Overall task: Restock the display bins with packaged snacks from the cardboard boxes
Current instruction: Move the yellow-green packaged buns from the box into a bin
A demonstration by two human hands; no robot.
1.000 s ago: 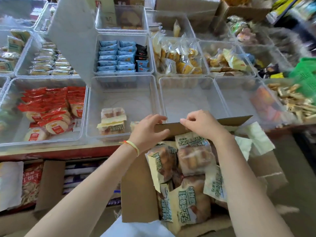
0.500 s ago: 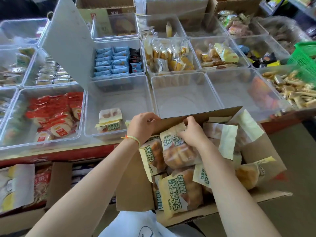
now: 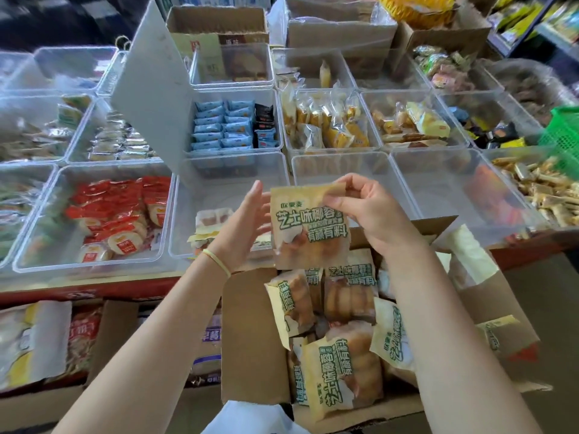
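While I look down over the desk [image 3: 78, 285], I see clear display bins set in rows across it. One near bin [image 3: 91, 214] at my left holds red-wrapped round snacks [image 3: 116, 214]. Just right of it, the near middle bin [image 3: 230, 195] holds only a few pale bread packets [image 3: 213, 225] at its front. Behind that one, a bin carries blue packets [image 3: 224, 125] in neat stacks, with a few dark ones beside them. Further right, bins hold yellow-wrapped cakes [image 3: 326, 126] and, at the far right, loose wrapped sticks [image 3: 545, 191]. A grey lid [image 3: 153, 89] stands tilted up over the left bins.

Below the desk edge sits the open cardboard box [image 3: 253, 336], filled with tan bread packets [image 3: 341, 374] printed in green lettering, lying at all angles.

Both my forearms reach forward over the box. My right hand [image 3: 372, 211] pinches the top edge of one held packet [image 3: 308, 227] between thumb and curled fingers, so that it hangs upright above the box, in front of the near middle bin. My left hand [image 3: 242, 228] is raised beside it with fingers straight and together, palm toward the packet's left edge, touching or almost touching it; I cannot tell which. A yellow band [image 3: 216, 260] circles my left wrist.
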